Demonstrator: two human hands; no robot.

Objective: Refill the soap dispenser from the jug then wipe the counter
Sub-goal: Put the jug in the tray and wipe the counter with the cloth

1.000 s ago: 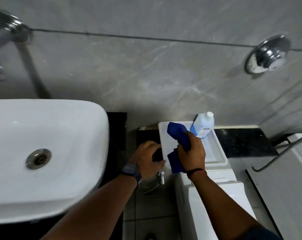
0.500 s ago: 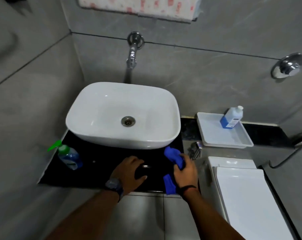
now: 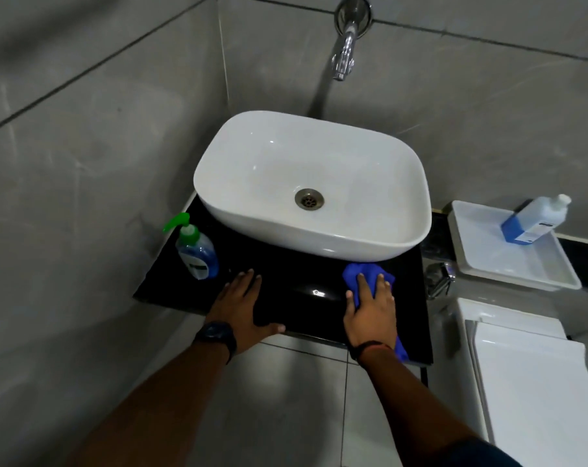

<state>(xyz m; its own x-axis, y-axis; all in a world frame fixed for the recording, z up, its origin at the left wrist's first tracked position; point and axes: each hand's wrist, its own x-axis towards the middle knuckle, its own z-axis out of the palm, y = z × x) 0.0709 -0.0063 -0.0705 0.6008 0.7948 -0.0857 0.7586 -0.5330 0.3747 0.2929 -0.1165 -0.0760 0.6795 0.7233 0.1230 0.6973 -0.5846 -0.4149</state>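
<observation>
Nearest the camera, the left hand (image 3: 242,306), with a dark watch on its wrist, is lying flat and spread wide on the front edge of the glossy black stone counter (image 3: 302,278), holding nothing. The right hand (image 3: 373,311), a thin dark band at its wrist, is pressing a crumpled blue cloth (image 3: 365,274) onto the counter's right front part with straight fingers; the cloth is showing beyond the fingertips and again under the wrist. To the right, a white toilet cistern (image 3: 522,365) is standing below counter level.

Further back at the counter's left end, the clear soap dispenser with blue liquid and a green pump (image 3: 196,254) is standing upright, just beside the left fingertips but apart from them; its label is too blurred to read. Behind the hands, an oval white ceramic basin (image 3: 370,237) is sitting on the counter.

Far right, the translucent white-capped jug of blue liquid (image 3: 532,220) is standing in a shallow white plastic tray (image 3: 508,274); its white label's print is too small to read. A chrome wall tap (image 3: 345,52) is hanging over the basin.
</observation>
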